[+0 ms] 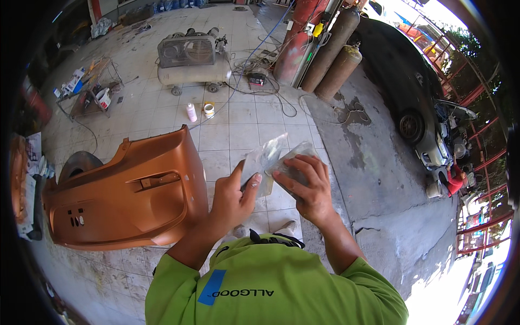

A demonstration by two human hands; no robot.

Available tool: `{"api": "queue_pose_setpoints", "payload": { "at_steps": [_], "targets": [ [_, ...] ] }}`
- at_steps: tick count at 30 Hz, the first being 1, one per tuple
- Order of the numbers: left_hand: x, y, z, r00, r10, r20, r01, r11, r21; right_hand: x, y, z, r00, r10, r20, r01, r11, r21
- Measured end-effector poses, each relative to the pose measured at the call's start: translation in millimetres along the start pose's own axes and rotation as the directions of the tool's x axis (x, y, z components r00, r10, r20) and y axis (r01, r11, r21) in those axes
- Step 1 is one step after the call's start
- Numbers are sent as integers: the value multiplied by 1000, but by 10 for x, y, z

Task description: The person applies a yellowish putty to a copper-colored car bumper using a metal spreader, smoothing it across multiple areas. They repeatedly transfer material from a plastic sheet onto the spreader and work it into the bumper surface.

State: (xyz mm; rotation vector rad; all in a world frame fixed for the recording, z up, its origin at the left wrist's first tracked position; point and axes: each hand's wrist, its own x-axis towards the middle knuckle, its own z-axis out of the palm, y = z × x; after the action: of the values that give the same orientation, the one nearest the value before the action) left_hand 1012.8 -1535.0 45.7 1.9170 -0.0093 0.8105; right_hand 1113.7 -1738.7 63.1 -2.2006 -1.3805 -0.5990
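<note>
My left hand (233, 195) is closed on a flat, pale translucent sheet (269, 151), its thumb pressed on the near face. In my right hand (307, 187) is a second flat, greyish, glossy piece (290, 158), with the fingers curled over its upper side. The two pieces tilt towards each other and come close at their inner edges; whether they touch I cannot tell. What exactly they are cannot be made out. Left of my hands, a copper-orange car bumper (124, 192) lies on the tiles.
An air compressor (192, 59) stands ahead on wheels. Nearer are a pink bottle (191, 112) and a small white tub (209, 111). Cables and hoses (281, 100) trail beside tall gas cylinders (338, 70). A dark car (401, 70) and a person in red (456, 180) are at the right.
</note>
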Motion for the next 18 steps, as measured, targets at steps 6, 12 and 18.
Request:
{"api": "queue_pose_setpoints", "payload": {
  "at_steps": [6, 12, 18],
  "targets": [
    [101, 4, -82, 968, -143, -206, 113, 983, -147, -310, -31, 191, 956, -104, 276, 56, 983, 176],
    [23, -9, 215, 806, -557, 202, 406, 271, -873, -41, 14, 120, 997, -41, -61, 58, 948, 313],
    [-333, -424, 300, 948, -312, 61, 315, 895, -317, 26, 501, -49, 995, 22, 97, -16, 998, -64]
  ]
}}
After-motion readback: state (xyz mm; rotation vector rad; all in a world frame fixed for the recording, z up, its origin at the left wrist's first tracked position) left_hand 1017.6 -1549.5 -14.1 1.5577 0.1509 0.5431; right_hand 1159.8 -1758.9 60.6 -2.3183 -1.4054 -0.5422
